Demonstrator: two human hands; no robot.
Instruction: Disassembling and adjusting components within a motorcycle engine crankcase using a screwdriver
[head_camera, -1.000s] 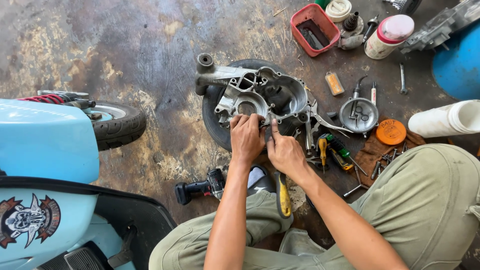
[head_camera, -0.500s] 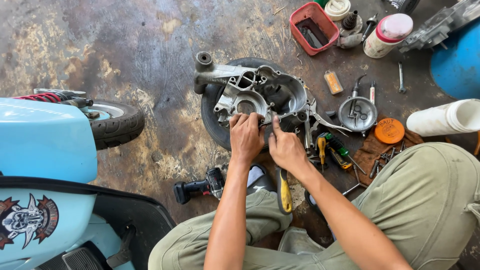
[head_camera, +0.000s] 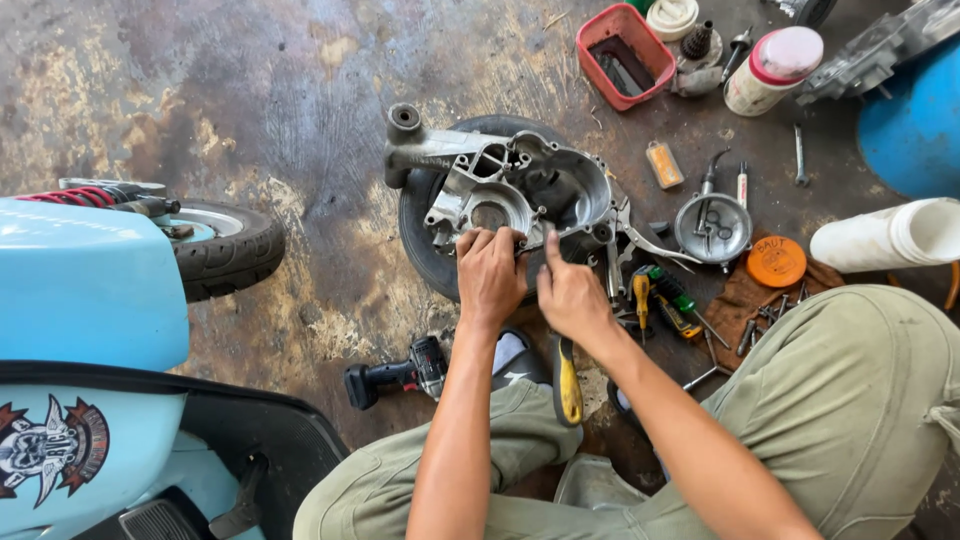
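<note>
Both hands work at the near edge of a grey cast-aluminium engine crankcase half (head_camera: 520, 190), which lies flat on a black rubber tyre (head_camera: 425, 250) on the stained concrete floor (head_camera: 250, 90), just ahead of the knees. Left hand (head_camera: 490, 275): grip curled down over the case rim, fingers pressed tog.; can't tell if it pinches a small part. Right hand (head_camera: 570, 295): index finger out, pointing at the edge, other fingers folded; what's under it is hidden.

To do this bit well, I'd judge: keep the left hand bracing so the case doesn't rock on the tyre, press evenly, keep fingertips off sharp flanges.

Nearby: yellow-handled screwdriver (head_camera: 567, 380) by the right wrist, black cordless drill (head_camera: 400, 375) on the left, red plastic tray (head_camera: 625, 40) farther off.
</note>
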